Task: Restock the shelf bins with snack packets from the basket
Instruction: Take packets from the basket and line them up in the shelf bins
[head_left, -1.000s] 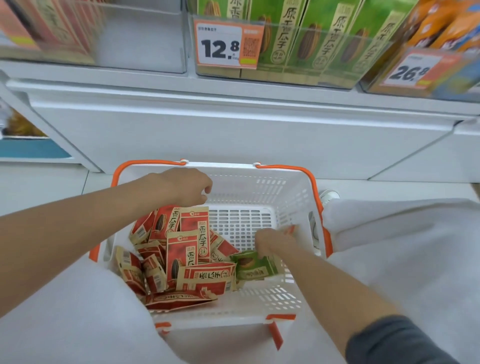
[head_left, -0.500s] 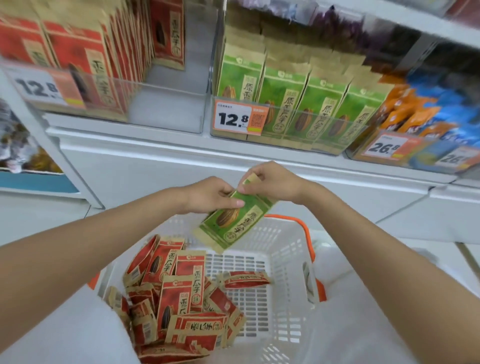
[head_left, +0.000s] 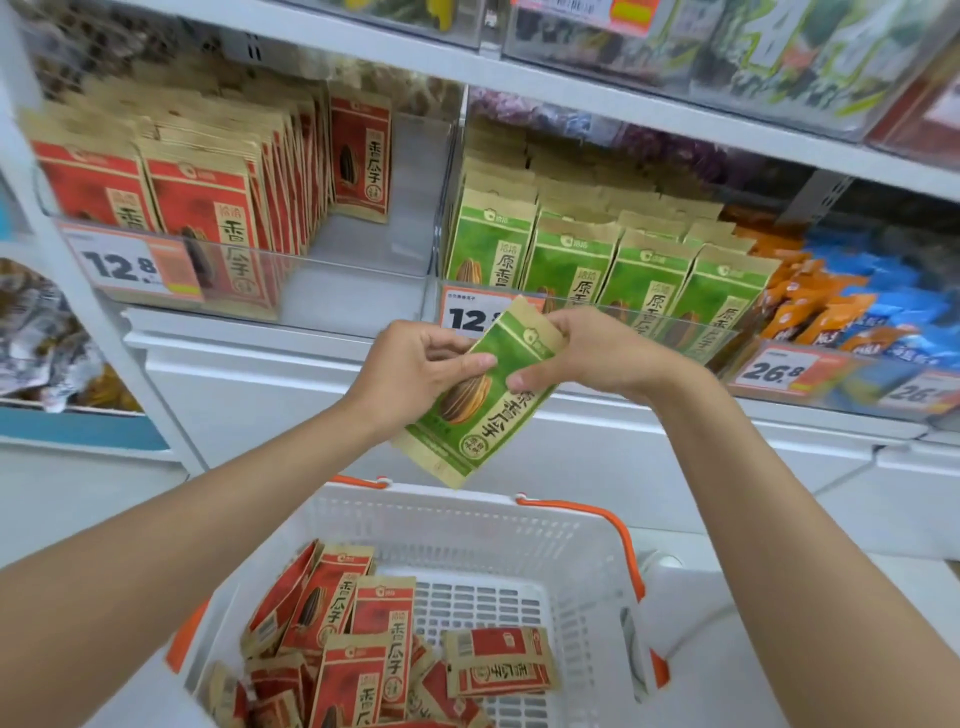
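Both hands are clamped on one green packet (head_left: 480, 397), held tilted above the white basket (head_left: 582, 525) and in front of the clear bin of green packets (head_left: 582, 265). The left hand (head_left: 415, 371) pinches its left edge, thumb across the front. The right hand (head_left: 597, 351) grips its top right corner, thumb on its face.

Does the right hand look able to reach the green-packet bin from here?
Probably yes: the right hand, gripping the green packet, is close in front of the green-packet bin, and nothing stands between them.
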